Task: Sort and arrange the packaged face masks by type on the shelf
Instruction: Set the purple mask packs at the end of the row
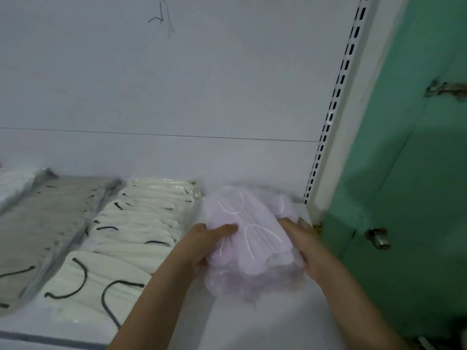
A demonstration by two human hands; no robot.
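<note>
A stack of pale pink packaged masks [252,238] with white ear loops lies at the right end of the white shelf [278,324]. My left hand [204,245] grips the stack's left side, thumb on top. On the opposite side my right hand [307,248] holds the stack, fingers curled round its edge. To the left runs a row of cream masks [131,238] with black loops in clear packs, and beside that a row of grey masks [43,223]. More white packs [15,183] show at the far left.
The shelf's white back panel [177,97] rises behind the rows. A slotted upright post [336,117] bounds the shelf on the right. Beyond it stands a green door [417,173] with a metal knob [377,238].
</note>
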